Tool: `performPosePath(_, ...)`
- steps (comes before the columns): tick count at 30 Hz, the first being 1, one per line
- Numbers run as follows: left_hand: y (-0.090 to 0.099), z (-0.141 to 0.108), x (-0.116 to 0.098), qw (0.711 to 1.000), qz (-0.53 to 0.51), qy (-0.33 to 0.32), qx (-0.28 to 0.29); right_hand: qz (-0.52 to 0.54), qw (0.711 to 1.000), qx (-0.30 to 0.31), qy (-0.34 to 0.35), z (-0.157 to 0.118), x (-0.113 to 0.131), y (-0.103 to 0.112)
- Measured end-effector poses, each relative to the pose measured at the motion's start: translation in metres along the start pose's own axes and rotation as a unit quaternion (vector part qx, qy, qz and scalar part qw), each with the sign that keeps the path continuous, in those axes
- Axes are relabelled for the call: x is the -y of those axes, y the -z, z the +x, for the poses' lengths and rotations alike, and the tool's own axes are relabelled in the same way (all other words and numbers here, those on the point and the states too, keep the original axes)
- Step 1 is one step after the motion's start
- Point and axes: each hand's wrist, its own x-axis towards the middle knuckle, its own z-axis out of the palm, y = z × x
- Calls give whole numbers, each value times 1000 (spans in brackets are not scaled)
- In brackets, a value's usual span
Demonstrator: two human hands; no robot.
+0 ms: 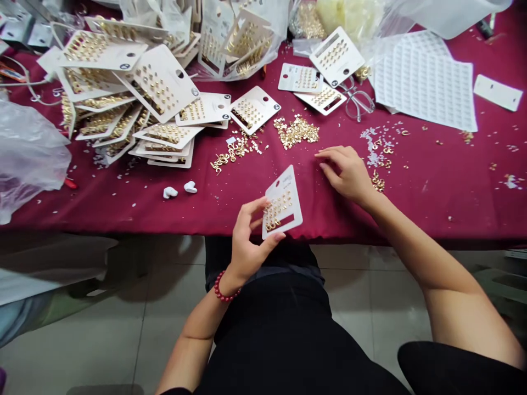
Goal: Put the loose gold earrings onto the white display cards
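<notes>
My left grip pinches the earring card at the worktop's near edge; my right grip hovers half-open beside the gold pile.

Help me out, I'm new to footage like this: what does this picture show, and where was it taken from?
There's no robot, just a person's bare hands. The single view comes from a camera on their head, looking down. On the dark red cloth lie heaped cards of small gold-coloured pieces, loose gold-coloured bits and eyeglasses. The left hand holds one white card above the cloth's near edge; the right hand holds nothing visible.
</notes>
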Motion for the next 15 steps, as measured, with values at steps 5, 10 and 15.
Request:
performPosePath(5, 0, -14, 2, 999, -25, -17, -23, 39, 991, 55, 116, 38, 40, -25)
performPosePath(10, -1, -18, 7, 997, -28, -15, -70, 34, 978, 76, 189, 78, 78, -53)
performPosePath(15, -4, -23, 11, 994, -25, -19, -100, -24, 974, 76, 212, 105, 103, -76)
